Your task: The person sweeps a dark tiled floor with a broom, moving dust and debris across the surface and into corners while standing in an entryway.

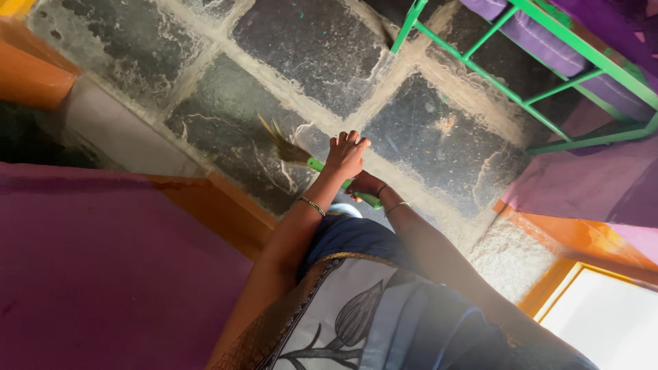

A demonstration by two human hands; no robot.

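I hold a short broom with a green handle and tan bristles in both hands. My left hand grips the handle just behind the bristles. Lower on the same handle, my right hand is closed around it, close to its end. Each wrist carries a thin bangle. The bristles fan out over a dark stone floor slab. My blue and white patterned clothing fills the bottom of the view.
The floor is dark slabs with wide pale dusty joints. A green metal frame with purple cushions stands at the upper right. A purple wall with orange trim is at the left. A bright opening is at the lower right.
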